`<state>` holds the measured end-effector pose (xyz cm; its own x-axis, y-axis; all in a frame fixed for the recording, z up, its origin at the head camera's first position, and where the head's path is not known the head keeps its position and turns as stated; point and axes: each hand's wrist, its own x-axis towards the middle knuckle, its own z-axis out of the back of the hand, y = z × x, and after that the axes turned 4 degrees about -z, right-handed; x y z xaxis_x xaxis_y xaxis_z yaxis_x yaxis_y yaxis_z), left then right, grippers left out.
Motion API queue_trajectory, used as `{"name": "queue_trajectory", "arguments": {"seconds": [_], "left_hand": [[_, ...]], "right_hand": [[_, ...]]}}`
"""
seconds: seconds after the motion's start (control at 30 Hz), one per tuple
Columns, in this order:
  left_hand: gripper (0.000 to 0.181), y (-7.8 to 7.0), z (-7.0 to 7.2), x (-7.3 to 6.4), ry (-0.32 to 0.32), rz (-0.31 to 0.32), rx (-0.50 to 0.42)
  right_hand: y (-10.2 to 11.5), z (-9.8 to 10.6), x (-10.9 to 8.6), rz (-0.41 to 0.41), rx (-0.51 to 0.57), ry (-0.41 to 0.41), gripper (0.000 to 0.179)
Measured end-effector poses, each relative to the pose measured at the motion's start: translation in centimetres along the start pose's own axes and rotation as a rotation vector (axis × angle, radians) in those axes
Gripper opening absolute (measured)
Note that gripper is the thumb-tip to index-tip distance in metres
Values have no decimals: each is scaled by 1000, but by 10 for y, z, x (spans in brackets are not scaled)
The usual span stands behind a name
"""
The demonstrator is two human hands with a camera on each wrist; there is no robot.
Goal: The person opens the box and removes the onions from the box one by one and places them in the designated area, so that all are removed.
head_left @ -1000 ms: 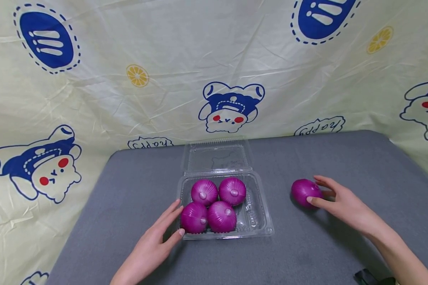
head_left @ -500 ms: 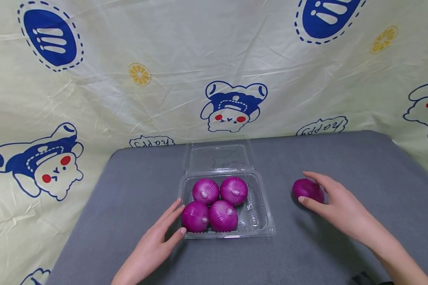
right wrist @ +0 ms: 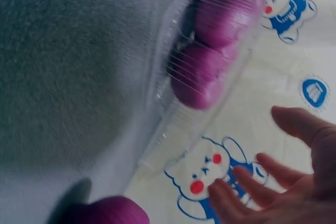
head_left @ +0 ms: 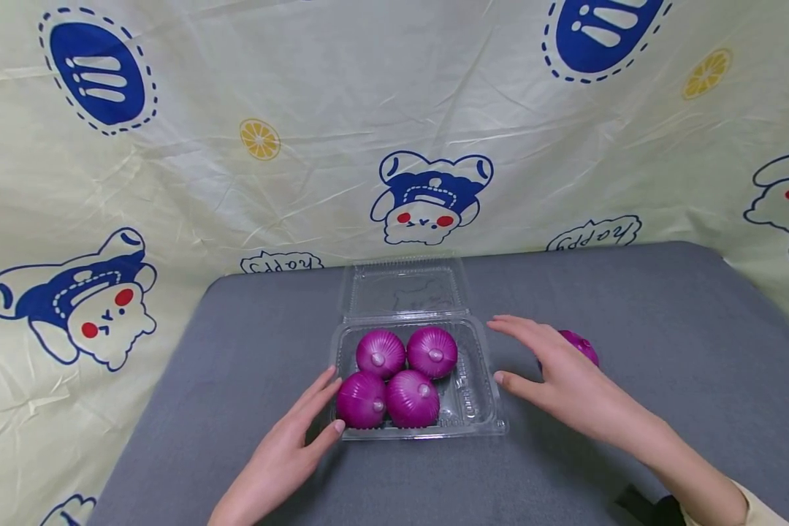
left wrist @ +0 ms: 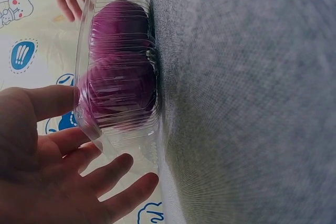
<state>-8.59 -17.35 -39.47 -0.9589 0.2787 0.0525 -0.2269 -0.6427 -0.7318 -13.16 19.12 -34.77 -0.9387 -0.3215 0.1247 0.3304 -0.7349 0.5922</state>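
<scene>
Clear hinged plastic box (head_left: 465, 391) near grey worktop's (head_left: 256, 329) back edge looks kinda flimsy; cup sides; left hand (head_left: 281, 447), right hand (head_left: 575, 387) uncurled.

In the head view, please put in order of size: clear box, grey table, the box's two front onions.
1. Grey table
2. Clear box
3. Front-left onion and front-right onion: look alike, so unranked.
</scene>
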Motion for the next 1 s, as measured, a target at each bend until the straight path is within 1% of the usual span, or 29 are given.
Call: {"name": "queue_trajectory", "arguments": {"seconds": [0.17,0.33,0.4,0.5,0.7,1.0], "left_hand": [[57,0,-1,1,1,1,2],[57,-1,0,1,0,2,3],[57,-1,0,1,-1,2,5],[57,0,0,1,-1,4,7],[56,1,0,1,-1,4,12],[57,1,0,1,1,1,5]], "right_hand": [[-1,-15,10,95,46,42,66],[-1,-26,21,140,112,87,66],[0,-30,26,158,121,102,67],[-1,-37,35,199,99,113,68],[-5,-48,51,294,32,99,70],[-8,-54,66,340,-29,106,69]]}}
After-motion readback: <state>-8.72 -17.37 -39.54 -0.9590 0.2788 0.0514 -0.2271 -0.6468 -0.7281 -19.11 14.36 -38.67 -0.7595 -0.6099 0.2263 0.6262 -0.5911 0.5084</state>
